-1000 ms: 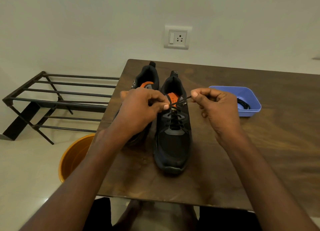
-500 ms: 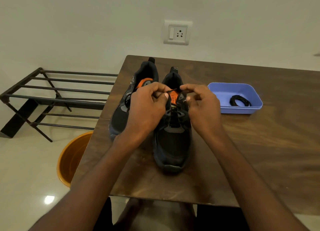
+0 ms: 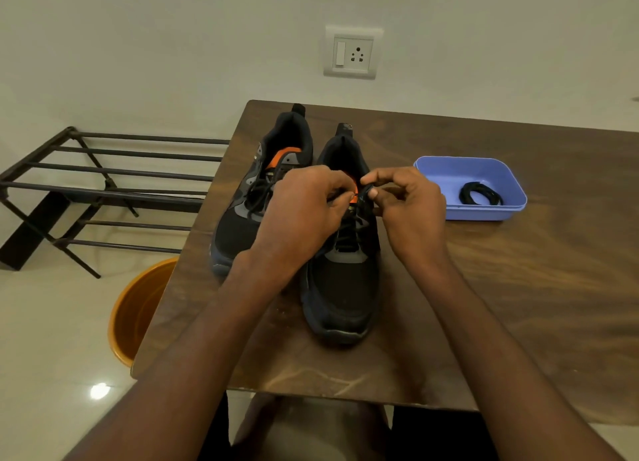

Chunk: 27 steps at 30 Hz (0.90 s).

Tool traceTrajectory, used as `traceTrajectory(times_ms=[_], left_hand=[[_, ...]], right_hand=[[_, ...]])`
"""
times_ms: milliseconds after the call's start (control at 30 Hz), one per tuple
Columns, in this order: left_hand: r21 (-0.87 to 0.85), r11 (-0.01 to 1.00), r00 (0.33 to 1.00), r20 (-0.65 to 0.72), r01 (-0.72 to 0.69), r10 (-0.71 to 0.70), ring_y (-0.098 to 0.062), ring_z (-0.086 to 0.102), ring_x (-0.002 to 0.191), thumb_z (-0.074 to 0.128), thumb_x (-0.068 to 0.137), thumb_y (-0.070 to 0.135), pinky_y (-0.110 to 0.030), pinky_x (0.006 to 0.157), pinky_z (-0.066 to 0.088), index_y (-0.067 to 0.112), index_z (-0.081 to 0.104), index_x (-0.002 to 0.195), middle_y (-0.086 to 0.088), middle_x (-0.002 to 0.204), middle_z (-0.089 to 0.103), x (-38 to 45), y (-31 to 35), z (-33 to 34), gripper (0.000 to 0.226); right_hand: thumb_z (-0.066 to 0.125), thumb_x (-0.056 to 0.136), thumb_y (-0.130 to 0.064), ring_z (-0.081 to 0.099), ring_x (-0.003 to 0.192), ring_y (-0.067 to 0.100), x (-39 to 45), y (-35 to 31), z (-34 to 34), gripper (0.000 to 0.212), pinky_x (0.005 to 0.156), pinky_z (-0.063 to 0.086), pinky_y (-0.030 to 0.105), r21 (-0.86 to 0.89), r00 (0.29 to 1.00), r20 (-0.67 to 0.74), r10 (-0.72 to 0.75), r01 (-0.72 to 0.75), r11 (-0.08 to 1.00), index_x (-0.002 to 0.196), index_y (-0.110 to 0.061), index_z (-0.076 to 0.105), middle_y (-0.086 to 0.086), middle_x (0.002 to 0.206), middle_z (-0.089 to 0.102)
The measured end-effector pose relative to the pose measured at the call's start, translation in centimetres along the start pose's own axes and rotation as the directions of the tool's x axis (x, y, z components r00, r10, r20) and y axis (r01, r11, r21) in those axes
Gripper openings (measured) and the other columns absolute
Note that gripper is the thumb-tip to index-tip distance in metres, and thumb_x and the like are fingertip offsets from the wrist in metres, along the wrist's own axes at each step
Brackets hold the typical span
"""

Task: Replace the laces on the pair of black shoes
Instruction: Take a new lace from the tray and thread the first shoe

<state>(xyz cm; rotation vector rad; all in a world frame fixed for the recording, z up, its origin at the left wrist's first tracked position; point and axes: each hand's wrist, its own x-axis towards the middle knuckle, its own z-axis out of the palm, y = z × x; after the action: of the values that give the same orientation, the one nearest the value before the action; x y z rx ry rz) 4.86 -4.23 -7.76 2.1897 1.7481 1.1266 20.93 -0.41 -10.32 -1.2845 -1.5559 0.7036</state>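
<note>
Rack (image 3: 103,184) of dark metal bars stands on the floor far to the left of the left hand (image 3: 304,211), with an orange bucket (image 3: 138,308) on the floor nearer, below the counter's (image 3: 518,287) left edge. Just behind and left of that hand lies the left black shoe (image 3: 249,211), laced, its orange tongue showing. The left hand hovers over the gap between the 2 shoes, fingers curled and pinching a black lace (image 3: 359,201) at the top eyelets of the right black shoe (image 3: 342,280). That shoe sits under and between both hands, toe pointing toward the person, beside its mate on the wooden counter. The right hand (image 3: 411,215) meets the left above the shoe's tongue, thumb and forefinger nipping the same lace. To the right of the right hand, apart from it, a blue tray (image 3: 446,170) rests on the counter holding a coiled black lace (image 3: 480,194). On the wall beyond the hands is a white switch socket (image 3: 352,52).
</note>
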Motion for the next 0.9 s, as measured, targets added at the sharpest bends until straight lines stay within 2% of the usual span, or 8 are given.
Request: traceTrajectory(times_ms=[100, 200, 333, 533, 633, 733, 800, 900], left_hand=[[-0.053, 0.998, 0.998, 0.058, 0.014, -0.011, 0.004, 0.059, 0.075, 0.072, 0.095, 0.018, -0.012, 0.076, 0.047, 0.022, 0.079, 0.106, 0.018, 0.086, 0.062, 0.5, -0.1, -0.1, 0.013], [-0.118, 0.989, 0.987, 0.144, 0.085, -0.068, 0.002, 0.064, 0.081, 0.072, 0.095, 0.019, -0.019, 0.080, 0.053, 0.024, 0.078, 0.106, 0.017, 0.088, 0.067, 0.8, -0.6, -0.6, 0.013], [-0.133, 0.984, 0.977, 0.189, 0.122, -0.096, 0.000, 0.065, 0.077, 0.072, 0.096, 0.021, -0.023, 0.080, 0.057, 0.026, 0.078, 0.106, 0.018, 0.082, 0.068, 0.6, -0.8, -0.9, 0.013], [0.068, 0.992, 0.970, 0.212, 0.110, -0.122, -0.006, 0.062, 0.077, 0.067, 0.098, 0.027, -0.035, 0.077, 0.058, 0.033, 0.076, 0.103, 0.012, 0.090, 0.070, 1.1, -0.1, -0.3, 0.012], [0.139, 0.984, 0.964, 0.227, 0.107, -0.137, -0.006, 0.060, 0.074, 0.065, 0.097, 0.025, -0.033, 0.072, 0.056, 0.034, 0.074, 0.105, 0.012, 0.088, 0.069, 1.3, 0.5, -0.1, 0.015], [0.160, 0.987, 0.956, 0.284, 0.027, -0.072, -0.008, 0.059, 0.080, 0.064, 0.097, 0.021, -0.030, 0.075, 0.053, 0.032, 0.075, 0.113, 0.013, 0.091, 0.065, 1.7, 0.4, -0.8, 0.022], [0.132, 0.991, 0.947, 0.319, -0.017, -0.026, -0.007, 0.053, 0.079, 0.063, 0.099, 0.019, -0.022, 0.073, 0.043, 0.028, 0.076, 0.115, 0.017, 0.086, 0.054, 1.8, 0.1, -1.4, 0.022], [0.110, 0.993, 0.958, 0.288, -0.038, 0.005, -0.002, 0.047, 0.073, 0.064, 0.098, 0.021, -0.017, 0.067, 0.032, 0.025, 0.077, 0.109, 0.022, 0.080, 0.045, 1.4, -0.1, -1.8, 0.017]], right_hand=[[0.069, 0.092, 0.001, 0.073, 0.093, 0.009, 0.0, 0.0, -0.3, 0.024, 0.083, 0.063, 0.040, 0.086, 0.996, -0.002, 0.084, -0.083, 0.993, 0.098, -0.019, 0.079, -0.002, 0.103, 0.075], [0.070, 0.093, -0.001, 0.073, 0.092, 0.009, -0.1, -0.1, -0.3, 0.022, 0.082, 0.064, 0.038, 0.086, 0.992, 0.020, 0.121, -0.122, 0.989, 0.100, -0.019, 0.080, -0.002, 0.103, 0.075], [0.069, 0.094, -0.002, 0.073, 0.093, 0.009, -0.2, -0.3, -0.3, 0.022, 0.083, 0.064, 0.037, 0.075, 0.991, 0.036, 0.133, -0.135, 0.988, 0.100, -0.021, 0.080, -0.004, 0.098, 0.076], [0.067, 0.096, -0.003, 0.074, 0.084, 0.005, -0.5, -0.8, -0.3, 0.023, 0.078, 0.064, 0.034, 0.060, 0.990, 0.013, 0.138, -0.138, 0.989, 0.098, -0.022, 0.079, -0.007, 0.086, 0.076], [0.066, 0.096, -0.004, 0.074, 0.087, 0.007, -0.6, -0.7, -0.2, 0.023, 0.080, 0.064, 0.037, 0.039, 0.992, 0.005, 0.123, -0.123, 0.992, 0.099, -0.023, 0.079, -0.007, 0.088, 0.077], [0.066, 0.096, -0.004, 0.074, 0.086, 0.005, -0.7, -0.8, -0.1, 0.024, 0.080, 0.064, 0.037, 0.028, 0.992, 0.007, 0.126, -0.126, 0.992, 0.099, -0.024, 0.079, -0.009, 0.088, 0.076], [0.066, 0.096, -0.004, 0.073, 0.086, 0.004, -0.8, -0.9, -0.1, 0.025, 0.080, 0.064, 0.036, 0.013, 0.992, 0.011, 0.122, -0.122, 0.992, 0.098, -0.025, 0.079, -0.010, 0.087, 0.076], [0.067, 0.094, -0.002, 0.072, 0.082, 0.004, -0.8, -1.0, 0.0, 0.027, 0.078, 0.064, 0.035, -0.024, 0.996, -0.005, 0.094, -0.095, 0.995, 0.096, -0.026, 0.080, -0.011, 0.082, 0.075]])
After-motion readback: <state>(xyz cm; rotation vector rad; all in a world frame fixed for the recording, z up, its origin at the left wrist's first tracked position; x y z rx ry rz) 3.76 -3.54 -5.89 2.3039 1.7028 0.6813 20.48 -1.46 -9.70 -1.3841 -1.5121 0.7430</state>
